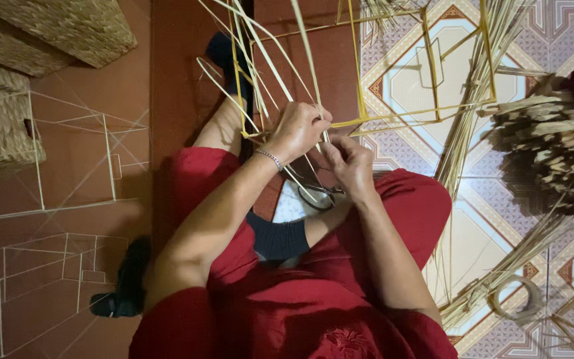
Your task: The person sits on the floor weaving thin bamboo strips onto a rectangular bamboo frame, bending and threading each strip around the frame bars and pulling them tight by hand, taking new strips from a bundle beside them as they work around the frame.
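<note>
Both hands pinching straw strips at the yellow wire frame

Left hand [295,129] and right hand [348,163], fingers curled narrow, apparently grip pale straw strips [260,46] at the wire frame [360,80]'s near corner; the strips run lengthwise away from it, fanning upward-left.

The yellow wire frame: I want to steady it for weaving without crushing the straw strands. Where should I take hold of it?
Grip the yellow wire frame by its bare near bar, just right of the hands, where no strands wrap it. Come from the right side: the left hand and right hand already crowd the near left corner with the straw strands, while the bar runs clear above the tiled floor.
</note>
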Available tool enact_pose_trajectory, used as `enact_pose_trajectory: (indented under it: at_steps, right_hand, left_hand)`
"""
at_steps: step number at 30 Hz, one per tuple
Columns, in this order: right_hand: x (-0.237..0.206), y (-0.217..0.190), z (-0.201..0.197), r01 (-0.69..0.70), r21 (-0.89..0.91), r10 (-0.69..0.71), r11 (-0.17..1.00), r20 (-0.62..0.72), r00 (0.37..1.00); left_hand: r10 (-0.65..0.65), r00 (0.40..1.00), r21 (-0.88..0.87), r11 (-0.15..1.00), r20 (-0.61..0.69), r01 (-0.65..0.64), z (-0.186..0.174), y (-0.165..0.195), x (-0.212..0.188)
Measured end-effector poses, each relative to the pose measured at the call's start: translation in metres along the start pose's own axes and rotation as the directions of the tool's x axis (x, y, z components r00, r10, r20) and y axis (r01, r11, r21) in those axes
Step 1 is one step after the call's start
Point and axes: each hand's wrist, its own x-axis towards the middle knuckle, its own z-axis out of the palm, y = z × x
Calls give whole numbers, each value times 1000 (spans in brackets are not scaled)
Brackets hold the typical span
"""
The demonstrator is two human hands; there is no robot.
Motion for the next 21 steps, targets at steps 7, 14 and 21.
enact_pose_trajectory:
  at_steps: [7,14,21]
  right_hand:
    - [-9,-11,-2,289,-305,-334,907,-106,937]
    - [-21,-16,5,396,-437,-501,807,-151,852]
    - [-21,-3,10,305,-499,-384,811,-61,921]
  left_hand:
    - [-124,988,9,992,90,123,-6,13,3]
    - [-169,976,43,985,135,165,-11,16,4]
    - [-218,963,118,972,158,201,-3,17,10]
